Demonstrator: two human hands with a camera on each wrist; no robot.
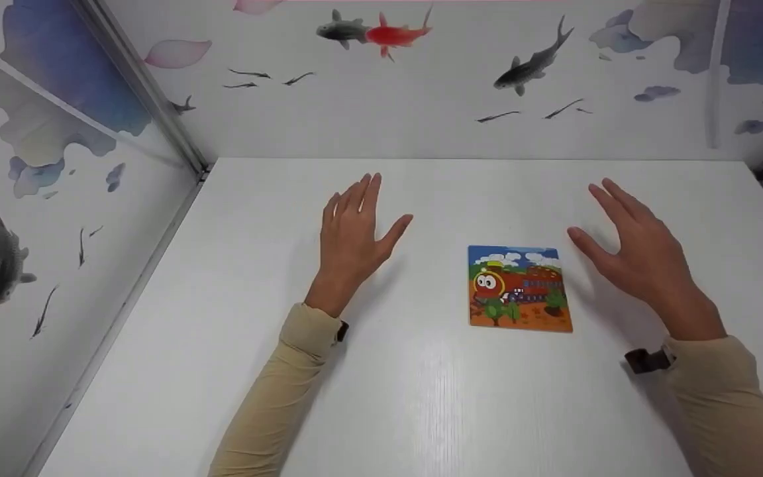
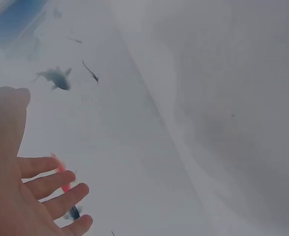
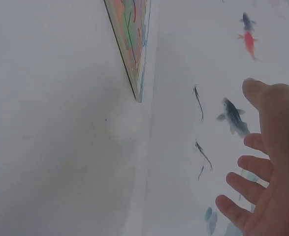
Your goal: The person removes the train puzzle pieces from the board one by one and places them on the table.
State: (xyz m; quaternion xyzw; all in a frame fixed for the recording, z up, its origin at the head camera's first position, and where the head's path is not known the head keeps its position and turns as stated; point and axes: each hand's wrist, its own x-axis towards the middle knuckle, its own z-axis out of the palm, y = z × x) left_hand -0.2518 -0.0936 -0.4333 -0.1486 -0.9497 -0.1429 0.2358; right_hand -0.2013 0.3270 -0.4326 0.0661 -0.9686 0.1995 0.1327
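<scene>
A square picture board [image 1: 519,289], printed with a cartoon red train with eyes, green trees and a blue sky, lies flat on the white table between the two hands. My left hand [image 1: 350,240] is held over the table to the left of the board, fingers straight and thumb spread, holding nothing. Just right of the board is my right hand [image 1: 646,255], fingers extended and thumb pointing toward the board's upper right corner. In the right wrist view the board [image 3: 130,44] shows edge-on at the top, apart from the right hand [image 3: 270,172].
A white table [image 1: 381,397] runs back to a white wall [image 1: 421,112] printed with fish and blue blotches. A similar panel [image 1: 44,225] stands along the left side. Both forearms wear beige sleeves [image 1: 269,397] with dark straps at the cuffs.
</scene>
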